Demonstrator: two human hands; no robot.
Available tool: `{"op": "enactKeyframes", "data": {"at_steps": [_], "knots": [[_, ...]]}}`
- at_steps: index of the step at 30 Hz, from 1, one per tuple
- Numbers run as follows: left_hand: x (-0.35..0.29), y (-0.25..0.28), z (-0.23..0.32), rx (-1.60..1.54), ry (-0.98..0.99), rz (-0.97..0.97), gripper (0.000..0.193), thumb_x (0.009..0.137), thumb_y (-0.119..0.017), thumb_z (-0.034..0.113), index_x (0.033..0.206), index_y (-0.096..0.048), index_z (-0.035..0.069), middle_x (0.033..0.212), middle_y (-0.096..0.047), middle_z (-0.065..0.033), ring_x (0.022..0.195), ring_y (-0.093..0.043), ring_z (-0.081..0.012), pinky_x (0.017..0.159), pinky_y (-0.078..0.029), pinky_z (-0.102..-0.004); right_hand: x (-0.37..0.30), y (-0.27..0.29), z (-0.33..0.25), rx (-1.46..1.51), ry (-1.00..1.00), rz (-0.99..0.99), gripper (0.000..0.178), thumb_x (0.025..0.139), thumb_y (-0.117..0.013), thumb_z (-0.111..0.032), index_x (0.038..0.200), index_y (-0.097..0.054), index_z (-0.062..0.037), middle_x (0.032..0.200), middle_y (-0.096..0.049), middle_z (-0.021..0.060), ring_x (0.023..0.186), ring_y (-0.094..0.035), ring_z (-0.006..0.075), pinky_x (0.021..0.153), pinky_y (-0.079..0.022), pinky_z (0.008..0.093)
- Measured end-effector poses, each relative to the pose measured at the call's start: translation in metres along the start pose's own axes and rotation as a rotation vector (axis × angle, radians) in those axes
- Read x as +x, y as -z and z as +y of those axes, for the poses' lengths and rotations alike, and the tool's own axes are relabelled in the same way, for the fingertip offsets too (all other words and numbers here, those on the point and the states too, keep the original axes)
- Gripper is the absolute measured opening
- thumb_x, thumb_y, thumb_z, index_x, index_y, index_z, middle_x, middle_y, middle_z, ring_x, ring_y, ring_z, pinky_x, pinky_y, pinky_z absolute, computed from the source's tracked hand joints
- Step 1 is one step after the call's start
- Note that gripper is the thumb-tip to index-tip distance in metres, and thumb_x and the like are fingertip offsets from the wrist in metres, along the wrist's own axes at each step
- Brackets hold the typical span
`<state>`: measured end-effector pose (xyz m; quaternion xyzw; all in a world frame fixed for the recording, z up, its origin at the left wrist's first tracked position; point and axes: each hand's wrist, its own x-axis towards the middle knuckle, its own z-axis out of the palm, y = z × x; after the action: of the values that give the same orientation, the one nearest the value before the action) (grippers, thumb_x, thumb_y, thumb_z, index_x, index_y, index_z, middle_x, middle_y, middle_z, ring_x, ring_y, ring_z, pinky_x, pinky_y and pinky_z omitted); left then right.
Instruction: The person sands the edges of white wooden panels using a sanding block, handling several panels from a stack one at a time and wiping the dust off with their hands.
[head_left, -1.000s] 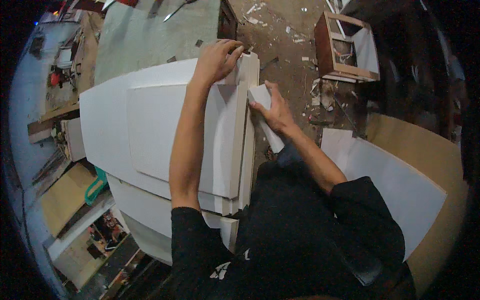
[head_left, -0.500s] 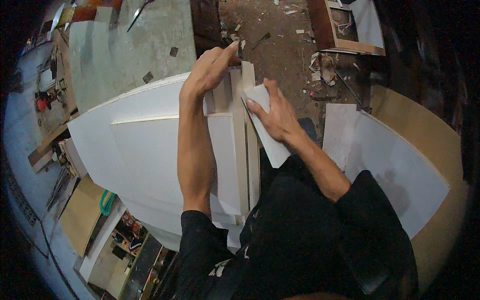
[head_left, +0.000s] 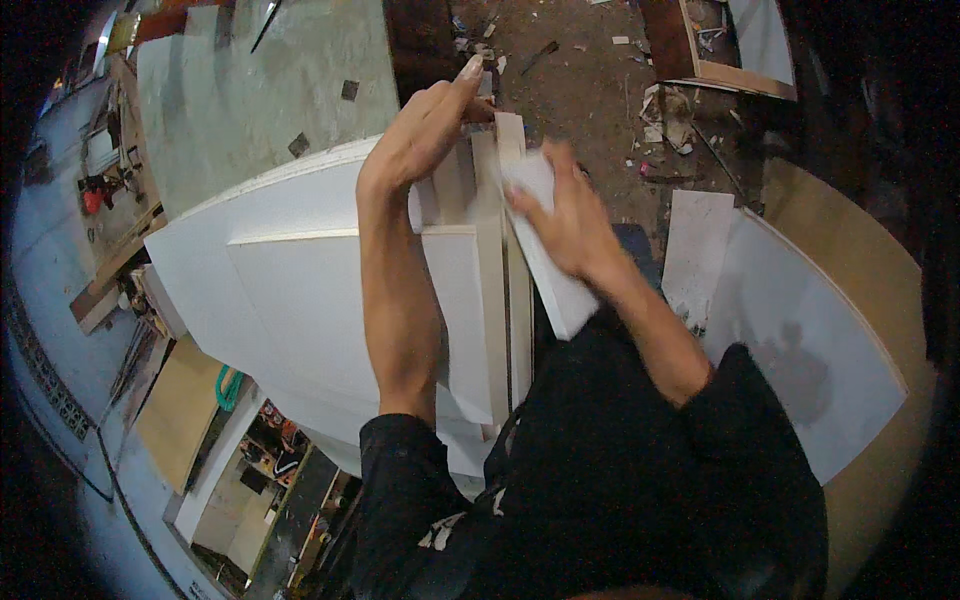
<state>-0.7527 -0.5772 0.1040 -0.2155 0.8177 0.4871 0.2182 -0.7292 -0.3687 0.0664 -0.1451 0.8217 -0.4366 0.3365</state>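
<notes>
A white panel assembly (head_left: pixel 300 310) with pale wooden edge strips lies in front of me. My left hand (head_left: pixel 420 135) reaches over it to the far end of the paired wooden strips (head_left: pixel 492 300), thumb stretched up and fingers curled down at the strip's end; part of the fingers is hidden. My right hand (head_left: pixel 575 225) is closed around a long white flat-sided block (head_left: pixel 563 300), thumb on its near face and fingers over the far side. The block is tilted along the outer side of the strips, and its upper end is close to them; whether it touches is unclear.
A greenish worktop (head_left: pixel 270 90) stands beyond the panel. White and tan boards (head_left: pixel 810 340) lean at the right. An open wooden frame box (head_left: pixel 735 75) sits on the littered floor (head_left: pixel 590 85). Green coiled cord (head_left: pixel 229 388) and a tool tray (head_left: pixel 275 445) are at lower left.
The view has shifted slightly, so the panel and strips appear a little farther right. My right hand, blurred by motion, still grips the white block beside the strips. My left hand stays at their far end.
</notes>
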Motion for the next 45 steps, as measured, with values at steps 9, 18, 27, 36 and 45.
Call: {"op": "enactKeyframes", "data": {"at_steps": [9, 18, 27, 36, 45], "knots": [[0.009, 0.004, -0.007, -0.070, 0.037, -0.051, 0.077, 0.097, -0.029, 0.058, 0.098, -0.068, -0.009, 0.097, -0.067, -0.0238, 0.097, -0.060, -0.0344, 0.093, -0.041, -0.0392, 0.009, -0.007, 0.009, 0.065, 0.033, 0.015, 0.080, 0.087, -0.055, -0.059, 0.133, -0.032, 0.0019, 0.121, -0.051, 0.0333, 0.110, -0.054, 0.0465, 0.094, -0.042, 0.0520], [0.009, -0.003, -0.001, -0.033, 0.032, -0.074, 0.084, 0.096, -0.022, 0.063, 0.107, -0.068, -0.006, 0.107, -0.067, -0.0239, 0.103, -0.060, -0.0358, 0.099, -0.039, -0.0380, -0.012, -0.010, 0.016, -0.063, 0.026, -0.035, 0.081, 0.088, -0.056, -0.054, 0.137, -0.030, 0.0043, 0.129, -0.048, 0.0310, 0.119, -0.049, 0.0455, 0.104, -0.036, 0.0476], [0.011, -0.006, 0.005, 0.049, 0.057, -0.038, 0.092, 0.092, -0.018, 0.070, 0.105, -0.069, -0.005, 0.103, -0.067, -0.0246, 0.100, -0.060, -0.0347, 0.096, -0.041, -0.0382, 0.038, 0.005, 0.005, 0.033, -0.028, 0.016, 0.091, 0.083, -0.051, -0.068, 0.140, -0.028, 0.0002, 0.121, -0.050, 0.0338, 0.114, -0.052, 0.0480, 0.096, -0.042, 0.0520], [0.007, -0.005, -0.014, 0.223, -0.091, 0.054, 0.071, 0.094, -0.038, 0.060, 0.100, -0.069, -0.003, 0.093, -0.069, -0.0187, 0.093, -0.062, -0.0352, 0.091, -0.043, -0.0391, -0.066, -0.013, 0.029, -0.008, -0.058, -0.215, 0.080, 0.087, -0.054, -0.055, 0.137, -0.029, 0.0033, 0.135, -0.044, 0.0312, 0.123, -0.047, 0.0450, 0.104, -0.035, 0.0481], [-0.125, -0.066, -0.013, 0.709, -0.570, 0.386, 0.050, 0.078, -0.069, 0.021, 0.126, -0.057, 0.013, 0.113, -0.061, -0.0120, 0.108, -0.054, -0.0311, 0.104, -0.034, -0.0466, -0.009, -0.006, 0.026, 0.130, 0.059, 0.033, 0.085, 0.083, -0.052, -0.067, 0.133, -0.035, -0.0004, 0.118, -0.053, 0.0332, 0.112, -0.054, 0.0458, 0.096, -0.042, 0.0493]]}}
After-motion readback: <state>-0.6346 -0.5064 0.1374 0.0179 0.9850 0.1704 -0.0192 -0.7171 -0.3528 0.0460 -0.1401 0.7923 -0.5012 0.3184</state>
